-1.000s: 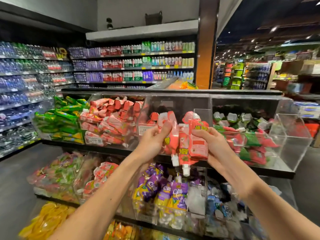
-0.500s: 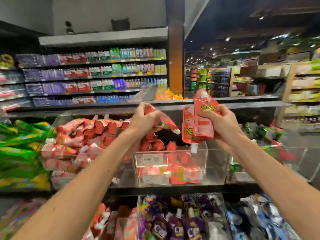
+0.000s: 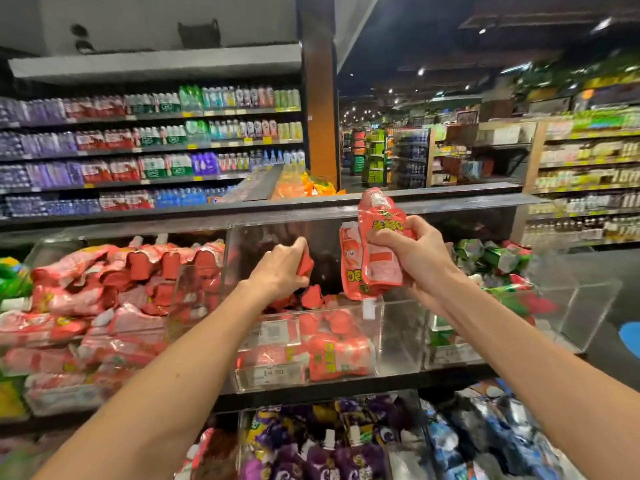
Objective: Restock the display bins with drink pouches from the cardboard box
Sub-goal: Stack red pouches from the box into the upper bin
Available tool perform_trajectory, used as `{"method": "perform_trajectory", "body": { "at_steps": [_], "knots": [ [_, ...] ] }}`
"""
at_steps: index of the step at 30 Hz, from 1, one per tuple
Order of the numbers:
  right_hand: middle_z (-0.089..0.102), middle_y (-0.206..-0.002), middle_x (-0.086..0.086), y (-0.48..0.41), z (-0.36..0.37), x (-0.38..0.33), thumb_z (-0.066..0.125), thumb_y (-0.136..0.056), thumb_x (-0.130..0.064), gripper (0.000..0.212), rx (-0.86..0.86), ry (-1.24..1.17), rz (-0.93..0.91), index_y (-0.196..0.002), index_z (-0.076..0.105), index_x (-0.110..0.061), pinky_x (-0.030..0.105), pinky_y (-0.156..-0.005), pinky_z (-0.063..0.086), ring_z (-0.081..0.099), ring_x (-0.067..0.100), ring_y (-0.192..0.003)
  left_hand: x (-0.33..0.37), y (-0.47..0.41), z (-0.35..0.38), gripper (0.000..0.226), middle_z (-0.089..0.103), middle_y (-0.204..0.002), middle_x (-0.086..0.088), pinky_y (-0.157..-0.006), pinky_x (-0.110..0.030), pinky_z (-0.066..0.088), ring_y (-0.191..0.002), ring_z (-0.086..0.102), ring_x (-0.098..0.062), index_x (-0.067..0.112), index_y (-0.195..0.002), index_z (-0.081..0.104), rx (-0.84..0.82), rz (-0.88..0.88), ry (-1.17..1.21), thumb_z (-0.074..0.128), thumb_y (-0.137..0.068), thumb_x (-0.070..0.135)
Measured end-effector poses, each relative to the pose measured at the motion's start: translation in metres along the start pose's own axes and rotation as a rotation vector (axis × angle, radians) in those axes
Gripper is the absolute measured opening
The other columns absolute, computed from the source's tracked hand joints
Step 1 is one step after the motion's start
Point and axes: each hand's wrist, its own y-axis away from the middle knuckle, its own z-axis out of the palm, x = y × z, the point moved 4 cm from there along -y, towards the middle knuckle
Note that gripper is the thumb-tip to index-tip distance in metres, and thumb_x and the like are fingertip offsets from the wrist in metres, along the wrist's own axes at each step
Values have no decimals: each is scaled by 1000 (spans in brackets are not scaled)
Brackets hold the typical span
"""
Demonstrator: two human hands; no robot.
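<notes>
Middle clear acrylic bin [image 3: 401,337] dead ahead, and there is room in it. Its pile of pink-red drink pouches [image 3: 332,351] lies low at the front, toward 7 o'clock, while the 5 o'clock side shows bare acrylic. Overhead at 12 o'clock the black shelf ledge [image 3: 433,199] caps the opening, with a wide gap between ledge and pile. At 9 o'clock the neighbouring heap of pink-red pouches [image 3: 104,299] rises to its rim, right beside the clear divider wall [image 3: 225,258]. At 3 o'clock sits a bin of green and red pouches [image 3: 498,265], its clear front corner jutting toward the aisle. Down at 6 o'clock, purple pouches [image 3: 311,459] fill the lower tier.

Now the hands. The left hand [image 3: 280,271] is inside the middle bin, toward its back. Its fingers are curled tight round 1 red pouch [image 3: 306,263], held just above the ones lying there. The right hand [image 3: 415,261] sits at 2 o'clock of the left, above the bin's front edge. It is clenched round 2 pink-red spouted pouches [image 3: 374,268] stacked flat together. 1 white cap [image 3: 368,309] hangs down, level with the front wall's top edge. The 2 hands are apart.
</notes>
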Motion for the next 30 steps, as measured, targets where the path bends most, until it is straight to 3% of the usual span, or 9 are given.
{"method": "perform_trajectory", "body": {
  "at_steps": [3, 6, 10, 17, 20, 22, 25, 28, 30],
  "knots": [
    [71, -105, 12, -4, -3, 1, 76, -83, -8, 34, -45, -9, 7, -109, 55, -16, 41, -66, 63, 75, 25, -82, -4, -6, 14, 53, 64, -113, -14, -88, -47, 48, -106, 61, -37, 19, -116, 45, -119, -56, -168, 70, -83, 52],
    [70, -105, 13, -8, -3, 3, 76, -84, -8, 34, -87, -28, 8, -109, 55, -16, 44, -70, 63, 75, 26, -84, -1, -1, 15, 70, 55, -134, -11, -109, -58, 25, -131, 45, -33, 23, -137, 44, -320, -107, -268, 56, -85, 69],
    [70, -106, 11, -10, -2, 8, 77, -83, -12, 37, -97, -5, 16, -112, 55, -17, 42, -69, 62, 75, 23, -84, -2, 1, 16, 77, 38, -153, -11, -118, -62, 9, -145, 25, -36, 29, -151, 34, -436, -178, -227, 52, -87, 70],
    [70, -99, 8, -9, -2, 7, 76, -83, -8, 32, -112, -39, 30, -106, 56, -16, 31, -54, 58, 74, 16, -70, -13, 0, 17, 74, 37, -154, -3, -117, -65, 9, -148, 20, -32, 35, -152, 30, -477, -151, -235, 60, -88, 58],
    [71, -98, 10, -9, -1, 6, 76, -83, -7, 31, -118, -60, 41, -105, 55, -14, 33, -54, 59, 75, 18, -70, -8, 1, -6, 55, 52, -144, -1, -115, -47, 33, -136, 45, -23, 29, -141, 49, -224, -68, 68, 64, -91, 46],
    [71, -100, 12, -11, 0, 4, 76, -83, -6, 31, -123, -73, 48, -106, 55, -13, 35, -57, 60, 75, 20, -72, 4, 9, -32, 39, 66, -125, -2, -96, -35, 51, -117, 62, -21, 22, -130, 60, -62, -56, 488, 61, -96, 41],
    [71, -106, 15, -15, 6, 2, 75, -83, -7, 35, -177, -51, 54, -111, 55, -11, 39, -64, 61, 75, 25, -80, 31, 21, -57, 46, 73, -106, -1, -75, -30, 58, -96, 70, -20, 18, -127, 61, -133, -59, 964, 53, -94, 50],
    [71, -107, 16, -18, 14, -2, 75, -83, -7, 37, -258, -67, 56, -114, 56, -11, 43, -73, 61, 74, 28, -86, 48, 26, -68, 42, 73, -105, -14, -66, -26, 56, -85, 69, -19, 12, -124, 63, -241, 27, 1046, 54, -97, 42],
    [72, -108, 16, -19, 16, -6, 75, -83, -6, 38, -281, -78, 54, -116, 56, -10, 44, -74, 61, 74, 28, -88, 49, 26, -74, 39, 72, -107, -16, -69, -26, 58, -86, 71, -19, 6, -123, 63, -246, 31, 1081, 57, -96, 33]
  ]
}}
